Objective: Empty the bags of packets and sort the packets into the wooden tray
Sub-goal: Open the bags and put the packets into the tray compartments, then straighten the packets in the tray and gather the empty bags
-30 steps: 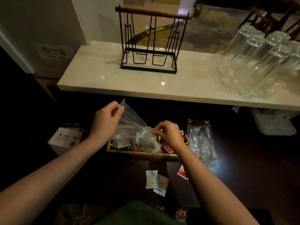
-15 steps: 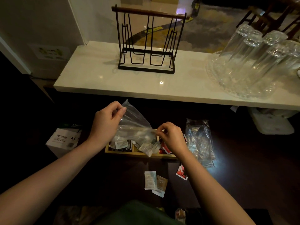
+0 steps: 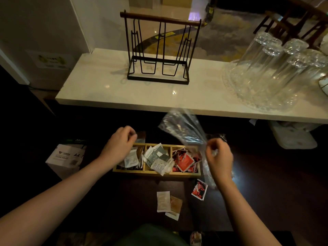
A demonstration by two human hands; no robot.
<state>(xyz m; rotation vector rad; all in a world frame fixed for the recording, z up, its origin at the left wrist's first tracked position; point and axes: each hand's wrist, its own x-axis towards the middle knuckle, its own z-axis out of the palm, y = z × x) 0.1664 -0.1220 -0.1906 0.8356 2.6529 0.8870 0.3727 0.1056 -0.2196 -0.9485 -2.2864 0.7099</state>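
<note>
Roughly mid-task. Left to right: paper box (image 3: 66, 158) sat on the dark table (image 3: 275, 192), untouched. Left hand (image 3: 119, 146) hovered over the left end of the wooden tray (image 3: 156, 173), fingers pinched on a brown packet (image 3: 141, 137) (just above the left compartment, not dropped in). Tray had three compartments: left held pale and brown packets, middle grey-white ones, right red ones (image 3: 184, 161), all loosely piled, some poking over the dividers. Right hand (image 3: 219, 158) was clenched on the neck of a clear plastic bag (image 3: 181, 127), held up above the tray's right end; bag looked empty, though blur made that uncertain. Another bag seemed to lie behind the right hand, mostly hidden, contents can't tell. Left to do, my read: three loose packets (image 3: 168, 203) and a red packet (image 3: 199, 189) lay on the table in front of the tray, unsorted.
</note>
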